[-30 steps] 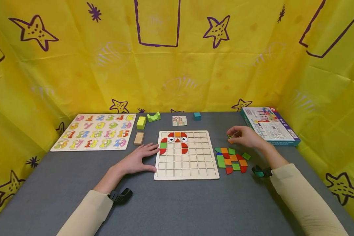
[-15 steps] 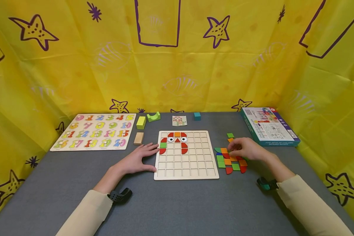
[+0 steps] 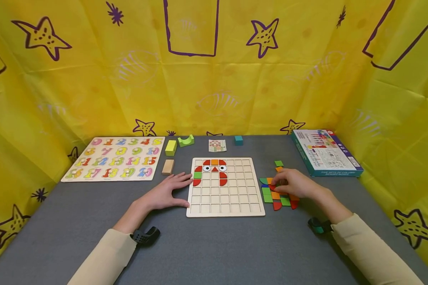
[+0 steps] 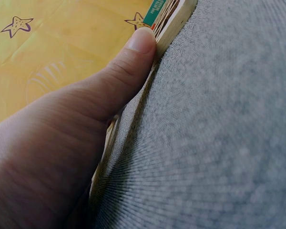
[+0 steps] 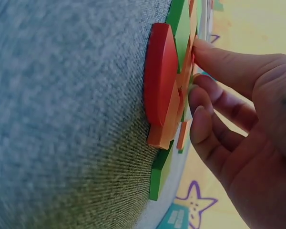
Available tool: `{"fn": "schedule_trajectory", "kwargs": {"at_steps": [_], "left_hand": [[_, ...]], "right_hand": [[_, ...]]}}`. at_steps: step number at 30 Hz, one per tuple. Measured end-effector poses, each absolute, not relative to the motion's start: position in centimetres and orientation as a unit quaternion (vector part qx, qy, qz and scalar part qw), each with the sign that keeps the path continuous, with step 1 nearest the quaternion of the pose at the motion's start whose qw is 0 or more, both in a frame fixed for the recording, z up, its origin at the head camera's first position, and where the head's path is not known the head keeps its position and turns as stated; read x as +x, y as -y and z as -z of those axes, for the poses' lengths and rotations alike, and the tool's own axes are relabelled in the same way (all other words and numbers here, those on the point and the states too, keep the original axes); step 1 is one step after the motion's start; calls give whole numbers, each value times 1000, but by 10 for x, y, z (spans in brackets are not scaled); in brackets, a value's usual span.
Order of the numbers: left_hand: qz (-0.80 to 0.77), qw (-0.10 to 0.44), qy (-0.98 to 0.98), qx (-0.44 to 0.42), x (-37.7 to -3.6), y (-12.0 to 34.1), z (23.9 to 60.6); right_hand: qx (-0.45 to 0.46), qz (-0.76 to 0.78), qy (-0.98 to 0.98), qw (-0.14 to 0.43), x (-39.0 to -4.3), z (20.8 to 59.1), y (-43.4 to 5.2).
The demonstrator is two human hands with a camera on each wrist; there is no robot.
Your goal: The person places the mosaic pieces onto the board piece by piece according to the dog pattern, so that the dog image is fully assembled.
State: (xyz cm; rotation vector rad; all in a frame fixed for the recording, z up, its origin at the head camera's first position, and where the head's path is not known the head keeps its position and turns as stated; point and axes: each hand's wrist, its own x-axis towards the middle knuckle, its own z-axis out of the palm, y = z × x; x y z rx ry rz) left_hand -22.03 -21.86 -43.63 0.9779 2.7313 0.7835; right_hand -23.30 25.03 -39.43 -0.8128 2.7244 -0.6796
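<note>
My left hand [image 3: 165, 192] rests at the left side of a wooden grid board [image 3: 235, 200], fingers spread and thumb along its edge. Red, orange and green tiles and two eye tiles [image 3: 222, 168] fill part of the board's upper left. To the right of the board lies a pile of flat coloured tiles, among them a green tile [image 3: 266, 198] and a red rounded tile [image 5: 158, 76]. My right hand [image 3: 299, 185] reaches over this pile, thumb and fingertips pinching a red tile [image 3: 272, 188] within it. Its palm hides some of the tiles.
A number puzzle board [image 3: 103, 180] lies at the back left. Near it are a yellow block [image 3: 171, 148], a green arched block [image 3: 186, 141] and a plain wooden block [image 3: 168, 167]. Behind the grid board are a picture card [image 3: 217, 145] and a blue cube [image 3: 238, 140]. A box [image 3: 328, 152] lies back right.
My right hand has let go of a green and an orange tile behind the pile, come nearer to me, then shifted slightly left onto the red tile. My left hand stays put.
</note>
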Motion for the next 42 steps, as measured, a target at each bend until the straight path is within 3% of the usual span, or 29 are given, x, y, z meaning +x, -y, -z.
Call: {"fn": "schedule_trajectory", "kwargs": {"at_steps": [23, 42], "left_hand": [[-260, 76, -907, 322, -219, 219, 435], [-258, 81, -909, 318, -219, 217, 432]], "right_hand": [[-260, 355, -889, 127, -244, 392, -232], [-269, 396, -866, 141, -260, 384, -164]]}}
